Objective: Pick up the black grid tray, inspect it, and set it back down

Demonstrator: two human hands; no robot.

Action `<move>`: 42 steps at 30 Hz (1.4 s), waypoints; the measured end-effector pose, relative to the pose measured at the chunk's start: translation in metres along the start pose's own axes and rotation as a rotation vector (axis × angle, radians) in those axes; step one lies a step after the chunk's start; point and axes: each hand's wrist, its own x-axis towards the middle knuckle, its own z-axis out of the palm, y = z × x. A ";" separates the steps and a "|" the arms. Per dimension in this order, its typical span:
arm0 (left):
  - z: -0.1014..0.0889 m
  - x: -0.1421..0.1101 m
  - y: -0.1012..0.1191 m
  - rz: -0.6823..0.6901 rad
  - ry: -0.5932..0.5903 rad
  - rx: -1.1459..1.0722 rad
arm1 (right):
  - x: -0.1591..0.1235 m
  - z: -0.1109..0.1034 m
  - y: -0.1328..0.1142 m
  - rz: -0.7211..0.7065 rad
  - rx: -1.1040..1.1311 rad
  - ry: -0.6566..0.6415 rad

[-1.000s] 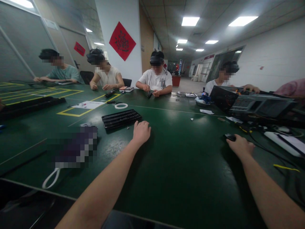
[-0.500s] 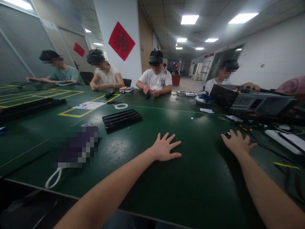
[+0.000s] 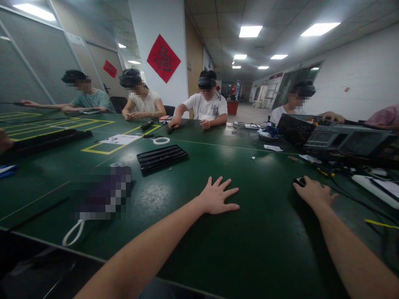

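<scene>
The left hand (image 3: 216,197) lies splayed flat and empty on the green bench (image 3: 249,249), while the right hand (image 3: 314,194) rests half-curled against a small black plastic device (image 3: 299,181) at lower right, seemingly light and stiff, best pinched by its sides.

Green tabletop (image 3: 258,245), black tray (image 3: 162,158) ahead, equipment (image 3: 346,139) right

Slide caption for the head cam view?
Left hand flat on green bench, right hand on small black object.
</scene>
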 end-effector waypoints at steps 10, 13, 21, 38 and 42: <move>0.000 0.000 -0.004 0.010 0.019 -0.020 | -0.013 -0.015 -0.039 -0.228 -0.021 -0.024; -0.008 -0.001 -0.009 -0.023 0.151 0.062 | -0.030 -0.013 -0.065 -0.428 0.031 -0.011; -0.048 -0.022 -0.068 -0.716 0.392 0.400 | -0.059 0.002 -0.090 -0.699 0.074 -0.190; -0.051 -0.045 -0.109 -1.014 0.355 0.242 | -0.055 0.009 -0.086 -0.746 0.055 -0.191; -0.050 -0.044 -0.110 -1.018 0.409 0.201 | -0.058 0.006 -0.088 -0.717 0.045 -0.220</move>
